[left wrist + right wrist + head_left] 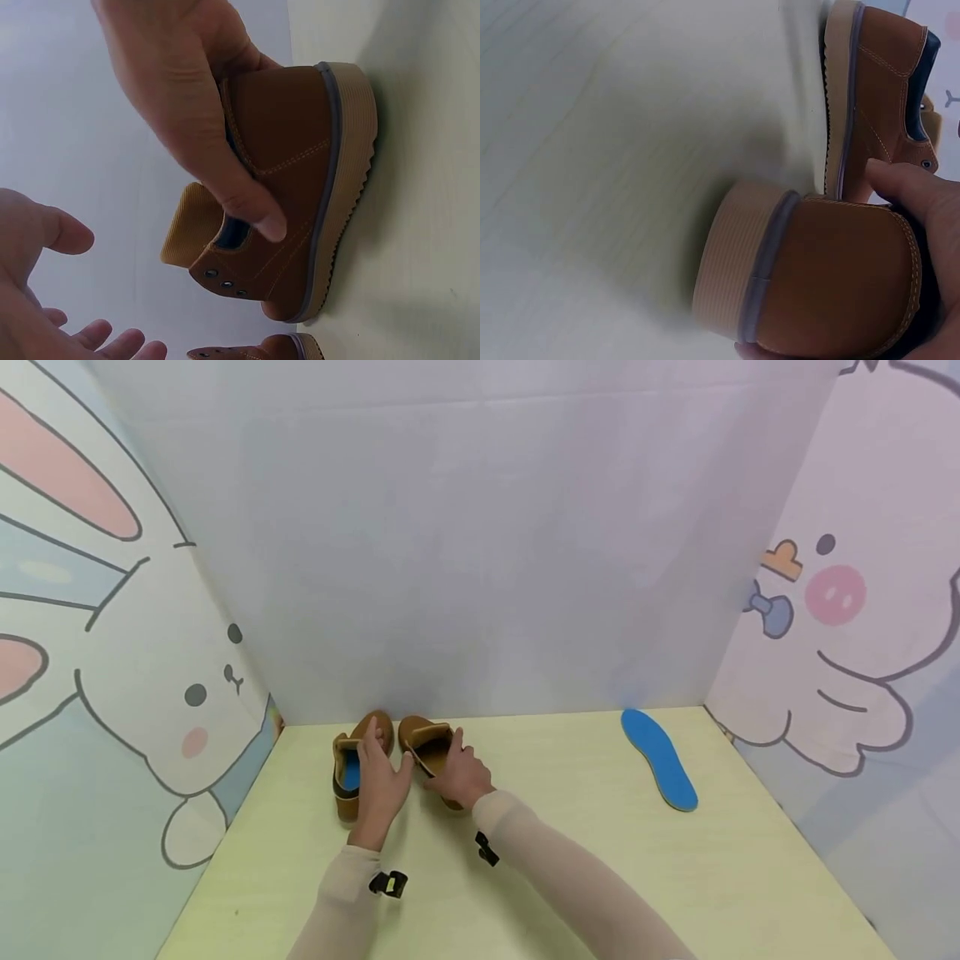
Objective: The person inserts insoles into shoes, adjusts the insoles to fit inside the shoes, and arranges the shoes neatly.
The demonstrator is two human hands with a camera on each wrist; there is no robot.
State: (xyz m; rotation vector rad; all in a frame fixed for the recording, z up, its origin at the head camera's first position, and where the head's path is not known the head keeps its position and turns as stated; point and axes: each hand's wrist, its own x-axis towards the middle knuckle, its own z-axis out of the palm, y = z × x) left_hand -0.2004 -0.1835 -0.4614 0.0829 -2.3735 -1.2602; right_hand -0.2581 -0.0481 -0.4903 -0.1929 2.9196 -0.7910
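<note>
My right hand [462, 772] grips a brown shoe [289, 135] around its ankle opening, with the thumb lying along the side that faces the other shoe. The right wrist view shows this shoe's heel up close. Beside it stands a matching brown shoe [347, 806], with a blue insole [351, 770] visible inside. My left hand [384, 783] is over the inner side of that left shoe in the head view, fingers spread and thumb apart. In the left wrist view the left hand [30, 277] holds nothing. Whether it touches the left shoe I cannot tell.
A loose blue insole [660, 760] lies on the pale tabletop [570, 843] at the right. Behind the shoes rises a plain grey-white wall [480, 560]. Side panels with a cartoon rabbit [157, 693] and a cartoon pig [862, 610] flank the table.
</note>
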